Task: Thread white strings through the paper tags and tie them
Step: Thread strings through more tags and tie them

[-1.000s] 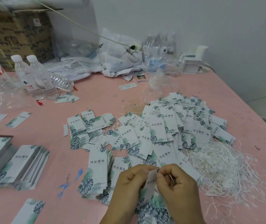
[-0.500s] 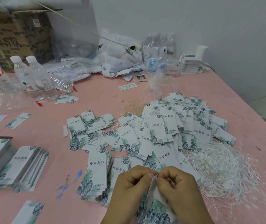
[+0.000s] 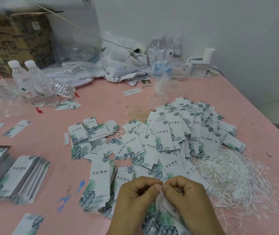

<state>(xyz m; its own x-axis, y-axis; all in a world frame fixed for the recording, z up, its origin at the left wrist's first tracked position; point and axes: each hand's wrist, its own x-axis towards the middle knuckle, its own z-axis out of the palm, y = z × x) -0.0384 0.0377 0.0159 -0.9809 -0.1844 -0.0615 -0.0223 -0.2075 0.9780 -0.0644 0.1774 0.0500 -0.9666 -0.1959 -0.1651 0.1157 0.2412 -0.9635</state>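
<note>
A big pink table [image 3: 101, 102]; a pile of paper tags [image 3: 177, 133] in the middle; white strings [image 3: 233, 180] at 4 o'clock; at 6 o'clock, left hand [image 3: 135, 199] and right hand [image 3: 188, 197] curl tight, pinching one string [image 3: 158, 200] over a tag [image 3: 165, 216].

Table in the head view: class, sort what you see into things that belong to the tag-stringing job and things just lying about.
Belongs to the job:
- left hand and right hand, pinching a white string at a held tag
- loose string pile
- heap of tags
- tag stacks

Just lying about:
- water bottles
- cardboard box
- plastic bags
</note>
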